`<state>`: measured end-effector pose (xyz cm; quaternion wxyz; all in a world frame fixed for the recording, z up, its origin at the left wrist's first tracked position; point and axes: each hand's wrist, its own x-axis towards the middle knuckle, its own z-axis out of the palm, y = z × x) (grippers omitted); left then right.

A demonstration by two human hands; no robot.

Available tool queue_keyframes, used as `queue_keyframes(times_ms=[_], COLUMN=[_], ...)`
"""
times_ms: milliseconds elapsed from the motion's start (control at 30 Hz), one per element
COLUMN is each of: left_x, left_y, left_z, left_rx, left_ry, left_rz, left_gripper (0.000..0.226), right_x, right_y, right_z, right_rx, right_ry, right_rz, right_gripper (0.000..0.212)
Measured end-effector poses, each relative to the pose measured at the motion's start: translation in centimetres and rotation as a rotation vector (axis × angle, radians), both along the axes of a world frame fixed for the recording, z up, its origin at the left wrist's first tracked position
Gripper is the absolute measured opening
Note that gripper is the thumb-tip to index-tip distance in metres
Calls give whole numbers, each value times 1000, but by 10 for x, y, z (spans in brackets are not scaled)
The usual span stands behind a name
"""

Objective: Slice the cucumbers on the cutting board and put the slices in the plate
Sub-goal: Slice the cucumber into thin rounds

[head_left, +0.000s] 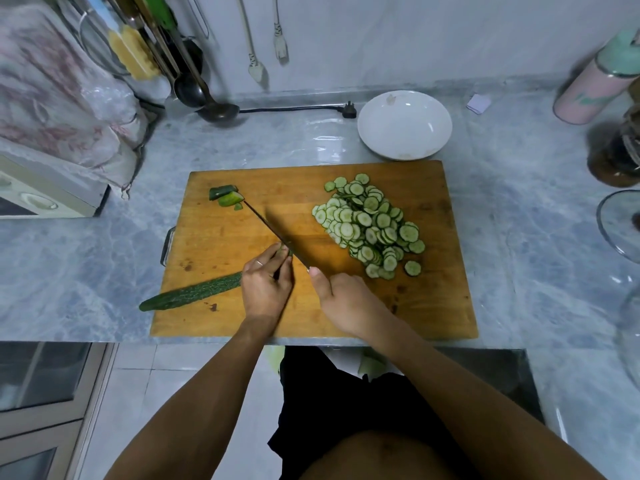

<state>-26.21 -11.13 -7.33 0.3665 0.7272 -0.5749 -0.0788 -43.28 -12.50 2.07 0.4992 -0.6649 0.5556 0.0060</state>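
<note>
Left grip (266, 285) pins the cucumber (192, 292) on the cutting board (242, 237), fingers curled over it; right grip (346, 299) clamps the knife (273, 233). Wet and firm, the cucumber may roll, so hold close behind the cut. Slices (370, 223) pile right; end pieces (227, 197) lie left. On the worktop, the plate (404, 124) sits unobstructed beyond the board.

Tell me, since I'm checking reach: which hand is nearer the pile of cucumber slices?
Right. The right hand lies just below the pile of cucumber slices; the left hand, holding the whole cucumber, sits farther left.
</note>
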Motion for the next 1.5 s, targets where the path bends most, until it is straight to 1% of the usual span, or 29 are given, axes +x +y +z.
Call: queue_keyframes(times_ms=[133,267,433,633,733,867,1067,1133,1267,1433,1500], left_x=[-3,-4,-1,-1,0,-1,0,0,-1,-3,-2], left_y=[0,-2,-1,-1,-1,-1,0,1,0,1,1], left_z=[4,9,6,8,6,3,3,4,5,9,9], left_rx=[4,-9,-24,-20,-40,-37,1,4,14,11,9], left_ry=[19,22,13,5,0,-41,-46,-34,41,80,76], left_rz=[26,6,-16,-14,-17,-13,-12,-9,20,39,26], left_gripper=[22,23,18,12,17,31,33,31,20,21,26], right_x=[-6,-17,-20,-20,-19,-13,5,9,5,-12,-18], right_y=[3,11,14,17,14,6,-2,1,4,9,13], right_z=[-1,8,15,24,23,15,7,4,3,7,10], right_rx=[-66,-83,-130,-119,-71,-29,1,-7,-37,-76,-96], right_ry=[-14,-18,-1,-25,-19,-6,7,11,10,-5,-13], right_rz=[13,55,114,134,119,84,45,31,25,92,110], right_gripper=[66,64,64,64,64,61,60,61,62,63,63])
